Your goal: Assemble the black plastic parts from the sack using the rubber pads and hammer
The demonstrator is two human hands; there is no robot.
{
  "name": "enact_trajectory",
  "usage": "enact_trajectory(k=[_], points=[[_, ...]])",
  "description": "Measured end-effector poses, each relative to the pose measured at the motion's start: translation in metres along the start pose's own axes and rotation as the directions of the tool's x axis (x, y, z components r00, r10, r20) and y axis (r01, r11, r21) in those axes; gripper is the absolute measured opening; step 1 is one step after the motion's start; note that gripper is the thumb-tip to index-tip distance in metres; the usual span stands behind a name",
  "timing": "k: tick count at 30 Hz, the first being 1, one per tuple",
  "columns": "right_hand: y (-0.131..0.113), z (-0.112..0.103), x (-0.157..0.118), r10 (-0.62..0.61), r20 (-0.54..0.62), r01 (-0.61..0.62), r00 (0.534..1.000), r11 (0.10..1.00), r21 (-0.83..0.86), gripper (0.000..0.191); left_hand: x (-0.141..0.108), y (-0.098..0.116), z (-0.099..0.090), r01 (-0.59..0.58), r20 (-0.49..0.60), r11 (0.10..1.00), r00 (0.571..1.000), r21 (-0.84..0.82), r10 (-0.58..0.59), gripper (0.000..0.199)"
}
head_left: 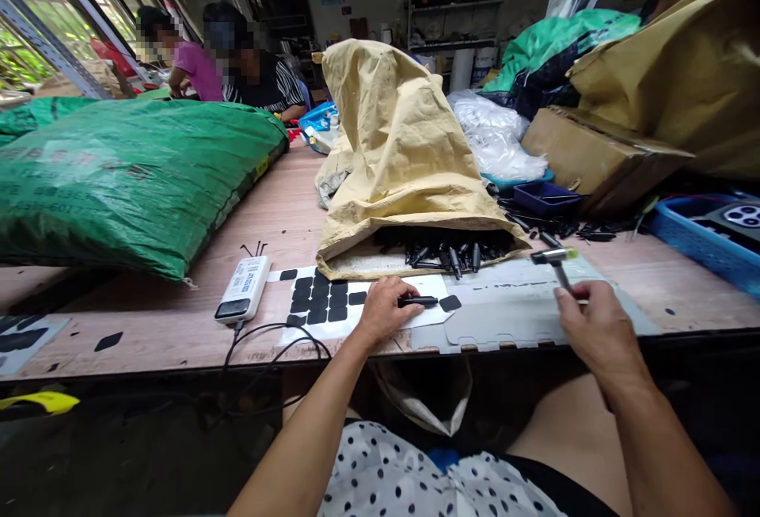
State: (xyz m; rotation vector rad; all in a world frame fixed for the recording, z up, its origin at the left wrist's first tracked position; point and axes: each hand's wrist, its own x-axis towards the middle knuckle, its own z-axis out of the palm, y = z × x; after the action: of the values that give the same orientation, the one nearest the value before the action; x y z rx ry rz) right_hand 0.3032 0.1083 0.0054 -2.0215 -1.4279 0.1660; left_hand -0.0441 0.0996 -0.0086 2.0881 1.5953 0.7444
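Observation:
My left hand [383,307] is closed on a black pen-like tube [423,301], which lies low over the white sheet [341,333] at the table's front. My right hand [597,323] grips a small hammer [555,257] by its handle, its head raised above a grey board [504,315]. One end of the hammer head is yellow-green. Black rounded-square pieces [319,301] lie in rows on the sheet, left of my left hand; another black square [450,303] sits just past the tube's tip. Beyond my hands, several black tubes [454,260] spill from the mouth of a tan sack [397,145].
A white power bank [243,287] with a black cable stands left of the sheet. A large green sack [131,176] fills the left side. To the right are a cardboard box [599,153] and a blue basket [706,236] holding a phone. Two people [237,66] sit behind.

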Motion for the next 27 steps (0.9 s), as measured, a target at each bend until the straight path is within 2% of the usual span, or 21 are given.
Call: enact_trajectory(k=[2,4,6,8,11,14,16,20,25,27], points=[[-0.033,0.004,-0.029,-0.111,0.127,0.075,0.986,0.963,0.259,0.039,0.000,-0.001,0.000,-0.002,-0.003,1.000,1.000,-0.011,0.002,0.018],[-0.064,0.011,-0.056,-0.303,0.200,0.218,0.932,0.908,0.358,0.038,0.000,-0.001,0.000,-0.001,-0.008,1.000,1.000,-0.016,0.001,0.018],[-0.086,0.019,-0.077,-0.469,0.173,0.392,0.866,0.852,0.347,0.038,0.000,-0.002,0.001,-0.002,-0.010,1.000,1.000,-0.015,0.001,0.019],[-0.098,0.027,-0.092,-0.562,0.122,0.519,0.818,0.812,0.267,0.042,-0.001,-0.002,0.001,-0.010,-0.013,1.000,1.000,-0.016,0.010,0.021],[-0.104,0.038,-0.105,-0.618,0.063,0.610,0.783,0.784,0.117,0.050,-0.001,-0.003,0.002,-0.027,-0.029,0.999,0.999,-0.023,0.026,0.021],[-0.102,0.044,-0.110,-0.676,0.089,0.678,0.731,0.735,0.017,0.055,-0.001,-0.003,0.003,-0.018,-0.047,1.000,0.999,-0.025,0.017,0.018],[-0.099,0.044,-0.109,-0.679,0.097,0.683,0.728,0.730,-0.009,0.057,0.000,-0.003,0.003,-0.007,-0.047,1.000,0.999,-0.025,0.006,0.018],[-0.094,0.043,-0.106,-0.632,0.021,0.632,0.775,0.775,0.006,0.059,0.000,-0.002,0.002,-0.009,-0.016,1.000,1.000,-0.016,0.009,0.019],[-0.088,0.041,-0.102,-0.639,0.077,0.641,0.765,0.768,-0.003,0.056,0.000,-0.001,0.001,-0.006,-0.022,1.000,1.000,-0.003,0.006,0.018],[-0.082,0.033,-0.096,-0.594,0.038,0.595,0.804,0.804,-0.018,0.053,-0.001,-0.001,0.001,-0.009,-0.024,1.000,1.000,0.005,0.009,0.019]])
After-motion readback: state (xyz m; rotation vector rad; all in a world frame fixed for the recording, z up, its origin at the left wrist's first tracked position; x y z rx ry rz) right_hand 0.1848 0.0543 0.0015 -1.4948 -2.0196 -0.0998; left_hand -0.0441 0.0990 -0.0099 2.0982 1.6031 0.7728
